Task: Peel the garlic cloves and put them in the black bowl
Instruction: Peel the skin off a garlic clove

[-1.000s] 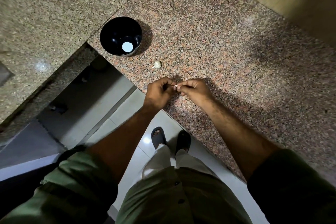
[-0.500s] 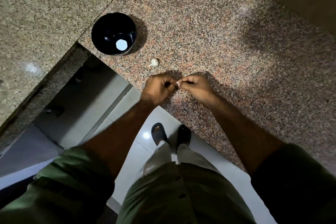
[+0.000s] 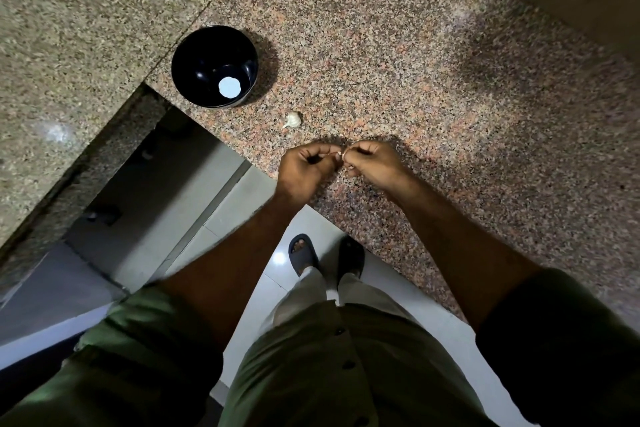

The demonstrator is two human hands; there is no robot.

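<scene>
Pinching from both sides, a small garlic clove (image 3: 341, 153) is held between the left hand (image 3: 306, 168) and the right hand (image 3: 374, 165), just above the near edge of the tabletop (image 3: 415, 73). Both hands are clenched around it, fingertips meeting at a pale sliver of skin or flesh; how much skin has come off cannot be told, since the clove is almost wholly hidden. A peeling step is judged to be in hand.

Just beyond the hands, a second piece of garlic (image 3: 293, 120) lies on the tabletop, pale, bulbous and pointed at one end, its papery skin apparently intact. Further out and to the left stands the black bowl (image 3: 214, 45), round, glossy and deep. A bright round spot is seen at its bottom, most likely a reflected light; no peeled cloves can be made out inside. The task is therefore judged to be at an early stage, with one clove being worked and at least one more left.

The tabletop is polished speckled granite, pinkish-brown, with a seam running diagonally.
</scene>
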